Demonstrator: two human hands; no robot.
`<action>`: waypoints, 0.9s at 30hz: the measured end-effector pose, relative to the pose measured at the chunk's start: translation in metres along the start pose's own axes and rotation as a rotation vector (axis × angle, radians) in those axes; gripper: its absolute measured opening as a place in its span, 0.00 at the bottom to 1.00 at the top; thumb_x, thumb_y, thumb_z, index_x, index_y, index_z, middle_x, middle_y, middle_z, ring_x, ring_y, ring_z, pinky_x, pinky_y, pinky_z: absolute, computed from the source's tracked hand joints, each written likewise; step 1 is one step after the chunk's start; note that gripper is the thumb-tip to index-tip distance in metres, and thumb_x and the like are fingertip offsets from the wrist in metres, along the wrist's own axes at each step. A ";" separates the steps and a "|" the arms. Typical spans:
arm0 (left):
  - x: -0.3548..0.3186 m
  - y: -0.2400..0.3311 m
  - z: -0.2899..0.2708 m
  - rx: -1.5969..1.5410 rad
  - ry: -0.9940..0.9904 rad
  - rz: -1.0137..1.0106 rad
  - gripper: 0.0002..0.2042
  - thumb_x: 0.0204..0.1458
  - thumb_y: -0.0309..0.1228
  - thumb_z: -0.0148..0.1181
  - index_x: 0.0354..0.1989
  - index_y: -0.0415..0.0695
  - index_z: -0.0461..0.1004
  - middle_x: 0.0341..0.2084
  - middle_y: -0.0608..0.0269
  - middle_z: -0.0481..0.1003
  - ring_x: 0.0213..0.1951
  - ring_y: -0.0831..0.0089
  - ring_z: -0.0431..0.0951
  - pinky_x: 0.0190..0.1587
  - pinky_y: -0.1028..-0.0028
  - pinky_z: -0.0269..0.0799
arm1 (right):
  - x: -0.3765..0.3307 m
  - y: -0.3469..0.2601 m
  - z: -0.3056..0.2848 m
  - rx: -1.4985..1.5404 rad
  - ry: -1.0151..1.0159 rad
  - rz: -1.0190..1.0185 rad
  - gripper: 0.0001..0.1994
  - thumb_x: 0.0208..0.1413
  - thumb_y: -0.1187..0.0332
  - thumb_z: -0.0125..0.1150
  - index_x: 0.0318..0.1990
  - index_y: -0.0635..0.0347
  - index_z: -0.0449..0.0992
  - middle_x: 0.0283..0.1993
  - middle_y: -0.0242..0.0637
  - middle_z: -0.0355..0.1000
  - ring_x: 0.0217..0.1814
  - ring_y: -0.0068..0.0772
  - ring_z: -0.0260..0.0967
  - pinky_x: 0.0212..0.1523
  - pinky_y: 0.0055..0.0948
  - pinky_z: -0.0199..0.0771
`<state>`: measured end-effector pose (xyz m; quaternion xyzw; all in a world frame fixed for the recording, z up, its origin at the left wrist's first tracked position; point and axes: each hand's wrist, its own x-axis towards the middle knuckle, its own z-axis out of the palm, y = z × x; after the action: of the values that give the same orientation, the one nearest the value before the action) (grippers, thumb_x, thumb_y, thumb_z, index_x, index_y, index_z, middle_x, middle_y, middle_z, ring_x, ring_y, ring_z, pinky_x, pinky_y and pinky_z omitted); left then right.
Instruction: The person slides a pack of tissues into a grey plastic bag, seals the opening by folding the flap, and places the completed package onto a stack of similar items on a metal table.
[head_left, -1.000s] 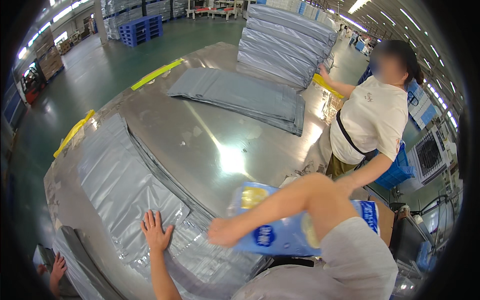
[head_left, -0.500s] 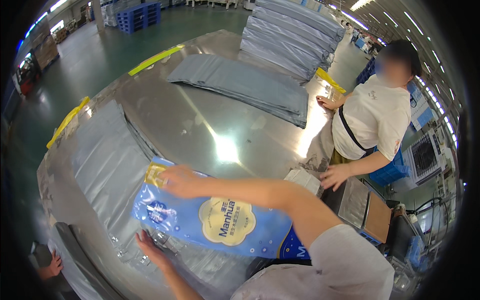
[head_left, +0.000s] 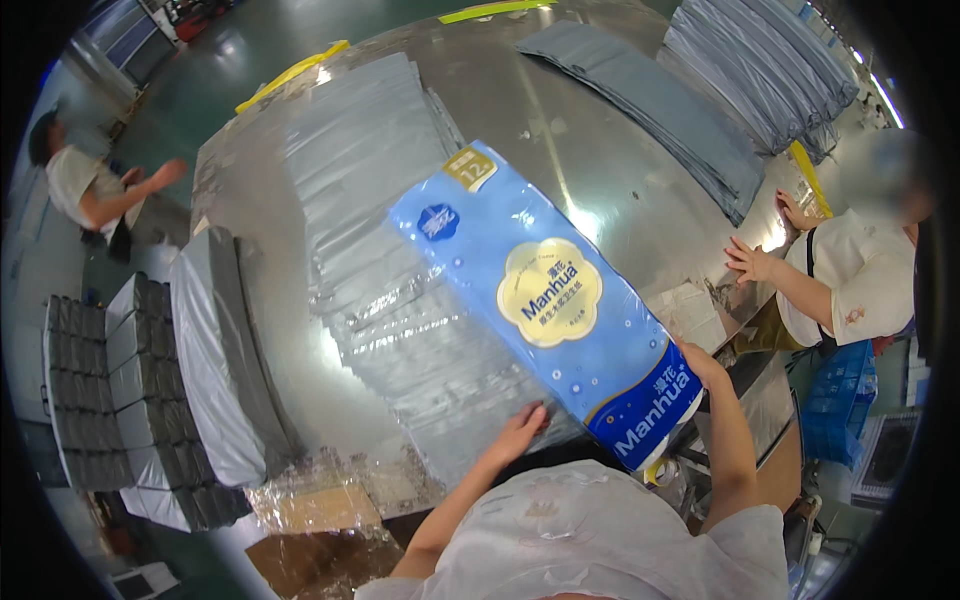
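Note:
A long blue plastic toilet paper pack with a cream flower-shaped label lies slanted over the grey plastic bags. Its near end reaches the table edge in front of me. My right hand grips the pack's near right corner; some of its fingers are hidden behind the pack. At the bags' near edge, left of the pack, is my left hand, fingers loosely out and holding nothing that I can make out.
Folded grey bags and a tall grey stack lie far right on the metal table. A grey bundle lies along the left edge. A co-worker stands right, another person far left. A blue basket is at the right.
The pack has turned, its near end now at my right hand. My right hand has moved from the pack's far end to its near corner. My view has shifted left and down.

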<state>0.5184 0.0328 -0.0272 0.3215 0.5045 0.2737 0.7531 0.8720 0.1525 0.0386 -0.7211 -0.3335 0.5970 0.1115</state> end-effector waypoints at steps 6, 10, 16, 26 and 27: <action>0.008 -0.007 0.037 0.148 0.090 0.326 0.36 0.54 0.50 0.41 0.60 0.33 0.39 0.56 0.44 0.53 0.58 0.58 0.53 0.59 0.67 0.47 | -0.018 0.003 0.027 0.087 -0.224 0.000 0.26 0.57 0.50 0.39 0.47 0.67 0.68 0.36 0.41 0.73 0.32 0.28 0.73 0.31 0.24 0.75; -0.028 0.011 0.037 -0.066 0.126 0.370 0.40 0.51 0.53 0.44 0.61 0.35 0.36 0.58 0.45 0.47 0.60 0.60 0.47 0.60 0.67 0.43 | -0.032 0.022 0.047 0.264 -0.403 -0.136 0.29 0.56 0.46 0.38 0.54 0.62 0.62 0.44 0.41 0.70 0.40 0.27 0.71 0.38 0.24 0.73; -0.099 0.052 -0.013 0.105 0.230 0.595 0.47 0.46 0.60 0.45 0.62 0.37 0.32 0.60 0.45 0.44 0.62 0.59 0.43 0.61 0.67 0.38 | -0.100 0.026 0.120 0.511 -0.584 -0.400 0.32 0.55 0.45 0.42 0.61 0.58 0.50 0.59 0.37 0.56 0.58 0.27 0.55 0.56 0.29 0.58; -0.202 0.131 -0.055 -0.118 0.136 0.619 0.28 0.56 0.52 0.35 0.55 0.43 0.60 0.52 0.59 0.63 0.53 0.70 0.61 0.57 0.71 0.52 | -0.218 -0.038 0.181 0.109 -0.498 -0.841 0.39 0.51 0.44 0.47 0.64 0.53 0.41 0.66 0.38 0.42 0.67 0.33 0.38 0.63 0.30 0.36; -0.209 0.129 -0.056 -0.078 0.144 0.633 0.28 0.56 0.52 0.35 0.54 0.42 0.61 0.52 0.59 0.63 0.53 0.70 0.62 0.57 0.71 0.52 | -0.223 -0.036 0.185 0.091 -0.486 -0.843 0.39 0.51 0.44 0.47 0.64 0.54 0.41 0.66 0.39 0.42 0.66 0.33 0.39 0.63 0.31 0.36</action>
<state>0.3833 -0.0265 0.1776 0.4130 0.4206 0.5356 0.6047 0.6717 -0.0010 0.1854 -0.3575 -0.5864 0.6647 0.2942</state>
